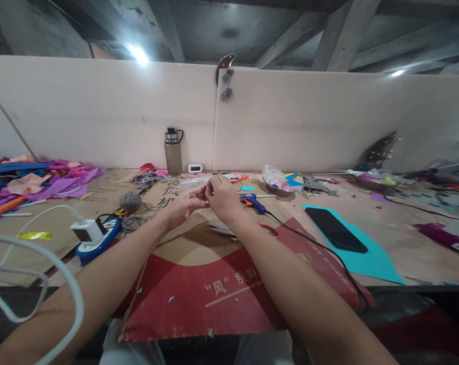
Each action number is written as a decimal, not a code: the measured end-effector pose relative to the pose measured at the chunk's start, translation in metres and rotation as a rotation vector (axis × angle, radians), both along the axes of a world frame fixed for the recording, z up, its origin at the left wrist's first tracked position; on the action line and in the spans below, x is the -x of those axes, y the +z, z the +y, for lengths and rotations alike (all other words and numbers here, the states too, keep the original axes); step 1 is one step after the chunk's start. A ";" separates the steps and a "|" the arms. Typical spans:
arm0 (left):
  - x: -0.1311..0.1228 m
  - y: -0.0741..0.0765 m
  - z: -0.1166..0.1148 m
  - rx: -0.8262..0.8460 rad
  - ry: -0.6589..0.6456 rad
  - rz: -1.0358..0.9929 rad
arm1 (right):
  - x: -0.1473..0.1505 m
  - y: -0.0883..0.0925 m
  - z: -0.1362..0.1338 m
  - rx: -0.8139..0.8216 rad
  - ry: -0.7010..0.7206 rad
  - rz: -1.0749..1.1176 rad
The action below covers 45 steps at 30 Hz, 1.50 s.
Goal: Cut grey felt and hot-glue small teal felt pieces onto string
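My left hand (184, 206) and my right hand (222, 198) meet above the middle of a red and brown cardboard sheet (184, 299). Both hands have their fingers pinched close together at the tips. Whatever lies between them is too small or too hidden to name. Just right of my right hand lies a blue glue gun (257, 204) with a black cord. Under my right wrist, scissors with an orange-red handle (269, 229) rest on the cardboard, partly covered by my forearm. A ball of grey yarn (130, 202) sits left of my left hand.
A blue and white power strip (98, 243) with a charger and white cable stands at left. A bottle (173, 154) and a small white clock (195, 168) stand by the wall. Purple felt scraps (68, 185) pile up far left. A phone (336, 229) lies on turquoise felt (377, 261).
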<state>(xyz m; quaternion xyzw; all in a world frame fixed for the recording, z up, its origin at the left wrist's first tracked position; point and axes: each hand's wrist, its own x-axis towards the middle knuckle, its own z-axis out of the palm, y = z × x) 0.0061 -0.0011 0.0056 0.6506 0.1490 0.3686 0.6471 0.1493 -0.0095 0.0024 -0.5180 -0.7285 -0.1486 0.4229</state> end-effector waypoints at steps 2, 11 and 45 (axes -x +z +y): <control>-0.002 -0.001 -0.001 -0.009 0.013 -0.014 | 0.001 0.000 0.000 -0.020 -0.006 -0.050; 0.001 0.000 0.001 0.024 -0.091 0.020 | -0.006 0.001 0.007 0.143 0.001 0.481; 0.016 -0.005 0.027 0.055 0.410 -0.029 | -0.008 -0.002 0.012 0.143 0.104 0.591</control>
